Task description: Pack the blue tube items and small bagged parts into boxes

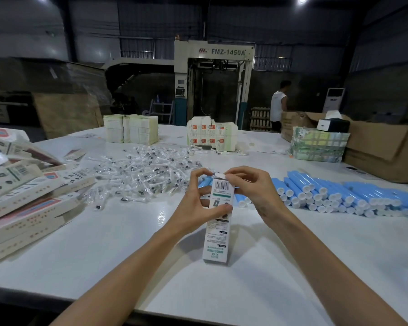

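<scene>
The person stands a tall white box point(218, 222) on end on the table point(127, 255), working at its top. The left hand point(198, 196) grips the box's upper half, thumb across the printed face and fingers curled round the far side. The right hand point(252, 187) pinches the top flap point(220, 176) between thumb and forefinger. I can't see whether anything is inside.

This looks like the closing step. To do it well I'd say: keep the left grip firm but not crushing so the mouth stays square, fold the flap flat along its crease, and steer the tongue inside the front wall before pressing it home. The bottom end should stay planted on the table.

Counting from that box:
- It is the only box in hand.
- To its right, touching one another in rows, lie the blue tubes point(339, 194), dozens of them, too many to count exactly.
- Behind it and to the left spreads a loose heap of small bagged parts point(146, 170), beyond counting.
- Far to its left lie the other boxes point(28, 196), roughly ten in an overlapping pile.
- Well behind it stand two blocks of flat cartons point(131, 128).
</scene>
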### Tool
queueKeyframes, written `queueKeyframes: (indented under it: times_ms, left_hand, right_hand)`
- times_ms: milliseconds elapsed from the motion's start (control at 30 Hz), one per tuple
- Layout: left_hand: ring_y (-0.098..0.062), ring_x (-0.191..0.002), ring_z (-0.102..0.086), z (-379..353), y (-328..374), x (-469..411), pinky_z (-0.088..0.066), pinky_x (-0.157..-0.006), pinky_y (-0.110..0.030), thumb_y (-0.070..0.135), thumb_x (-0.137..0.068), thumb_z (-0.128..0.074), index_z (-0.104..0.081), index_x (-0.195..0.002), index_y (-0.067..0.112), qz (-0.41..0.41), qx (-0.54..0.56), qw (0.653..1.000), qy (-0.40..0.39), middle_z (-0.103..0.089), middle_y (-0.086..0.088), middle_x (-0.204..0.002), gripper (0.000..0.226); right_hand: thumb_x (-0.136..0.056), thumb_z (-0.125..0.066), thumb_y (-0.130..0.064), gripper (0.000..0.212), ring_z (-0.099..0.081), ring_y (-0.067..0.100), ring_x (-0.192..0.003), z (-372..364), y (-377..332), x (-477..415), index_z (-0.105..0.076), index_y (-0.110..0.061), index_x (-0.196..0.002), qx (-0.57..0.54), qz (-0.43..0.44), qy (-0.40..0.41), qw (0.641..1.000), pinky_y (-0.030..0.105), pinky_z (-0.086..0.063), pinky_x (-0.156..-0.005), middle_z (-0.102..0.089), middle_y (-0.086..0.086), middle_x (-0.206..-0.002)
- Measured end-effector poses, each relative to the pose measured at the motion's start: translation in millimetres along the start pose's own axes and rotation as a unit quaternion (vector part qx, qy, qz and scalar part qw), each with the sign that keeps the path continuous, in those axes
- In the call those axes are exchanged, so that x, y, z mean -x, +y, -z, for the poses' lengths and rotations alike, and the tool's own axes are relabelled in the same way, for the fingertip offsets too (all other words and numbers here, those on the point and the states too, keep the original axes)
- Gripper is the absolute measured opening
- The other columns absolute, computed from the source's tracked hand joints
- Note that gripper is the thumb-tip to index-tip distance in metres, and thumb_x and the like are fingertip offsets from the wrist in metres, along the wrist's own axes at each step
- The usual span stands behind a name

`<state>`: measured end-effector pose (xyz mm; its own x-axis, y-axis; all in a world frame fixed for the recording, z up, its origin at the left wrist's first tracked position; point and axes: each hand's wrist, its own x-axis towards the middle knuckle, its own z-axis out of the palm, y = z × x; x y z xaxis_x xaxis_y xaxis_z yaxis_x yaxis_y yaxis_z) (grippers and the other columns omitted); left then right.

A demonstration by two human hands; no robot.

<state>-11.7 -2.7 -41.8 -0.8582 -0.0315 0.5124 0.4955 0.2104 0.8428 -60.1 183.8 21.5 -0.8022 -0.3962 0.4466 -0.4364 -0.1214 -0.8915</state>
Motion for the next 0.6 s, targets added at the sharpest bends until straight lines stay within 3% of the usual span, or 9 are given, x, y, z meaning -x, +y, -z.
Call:
queueKeyframes:
  times_ms: [267, 467, 600]
  left_hand:
    - [-0.023, -0.113, -0.075, 0.2, 1.8, -1.4, -0.066, -0.079, -0.035, 0.027, -0.078, -0.096, -0.034, -0.148, 0.031, -0.042, -0.022, 0.999, -0.013, -0.077, 0.001, -0.120, 0.093]
    - [-0.020, -0.113, -0.075, 2.4, -0.1, 0.5, -0.064, -0.077, -0.030, 0.032, -0.080, -0.095, -0.041, -0.145, 0.031, -0.045, -0.024, 0.999, 0.002, -0.077, 0.003, -0.119, 0.084]
    - [-0.023, -0.109, -0.076, 1.4, -2.3, -0.2, -0.064, -0.078, -0.033, 0.029, -0.083, -0.094, -0.042, -0.144, 0.030, -0.033, -0.010, 0.999, 0.003, -0.078, -0.001, -0.118, 0.080]
  right_hand:
    - [-0.090, -0.075, -0.002, 0.009, -0.075, 0.029, -0.098, 13.4, -17.8, -13.6, -0.082, -0.006, -0.095, 0.003, -0.064, -0.092, 0.994, 0.034, -0.061, -0.081, -0.077, 0.019, -0.098]
    - [-0.101, -0.068, -0.017, 0.020, -0.072, 0.025, -0.113, 14.1, -5.2, 2.6, -0.080, -0.011, -0.116, -0.043, -0.054, -0.123, 0.990, 0.029, -0.058, -0.091, -0.078, 0.011, -0.115]
    - [-0.099, -0.071, -0.016, 0.027, -0.073, 0.017, -0.112, 5.1, 16.7, 21.8, -0.075, -0.021, -0.125, 0.003, 0.025, -0.042, 0.999, 0.027, -0.059, -0.089, -0.078, -0.001, -0.119]
